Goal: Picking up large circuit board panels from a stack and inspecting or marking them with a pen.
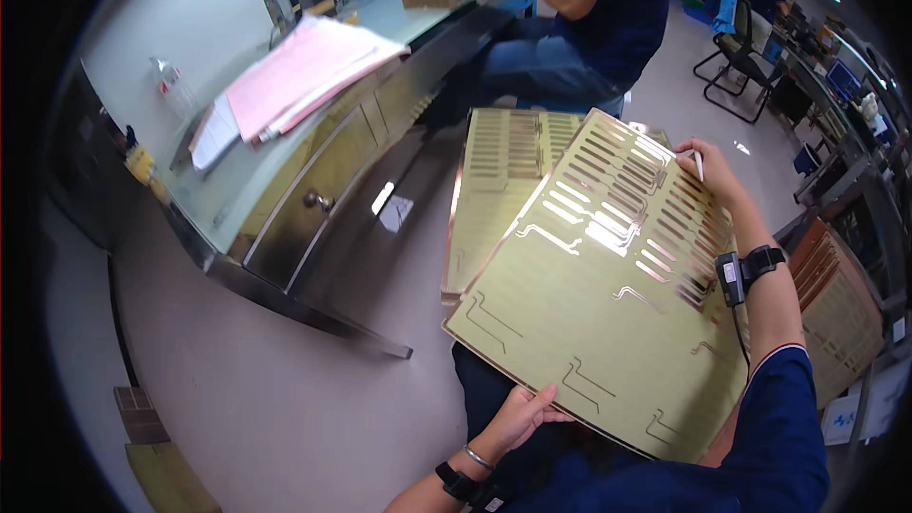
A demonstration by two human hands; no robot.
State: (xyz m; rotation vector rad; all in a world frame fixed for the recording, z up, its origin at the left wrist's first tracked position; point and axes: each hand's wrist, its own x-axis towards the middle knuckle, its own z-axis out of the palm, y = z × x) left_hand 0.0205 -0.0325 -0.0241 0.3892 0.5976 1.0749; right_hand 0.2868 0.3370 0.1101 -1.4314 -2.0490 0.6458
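A large pale yellow-green circuit board panel (560, 304) with shiny copper traces lies tilted in front of me. My left hand (518, 418) grips its near edge, thumb on top and fingers below. At the far right edge, my right hand (708, 171) is closed on the panel's rim, and a slim white pen-like stick (698, 165) juts up between its fingers. Beneath and beyond the held panel is a stack of similar panels (480, 218), partly covered by it. What supports that stack is hidden.
To the left stands a glass-topped desk (218, 199) with pink and white papers (294, 76). A co-worker (613, 19) sits just beyond the panels. More copper-edged panels (836, 299) lean at the right. A black chair (736, 57) stands farther back.
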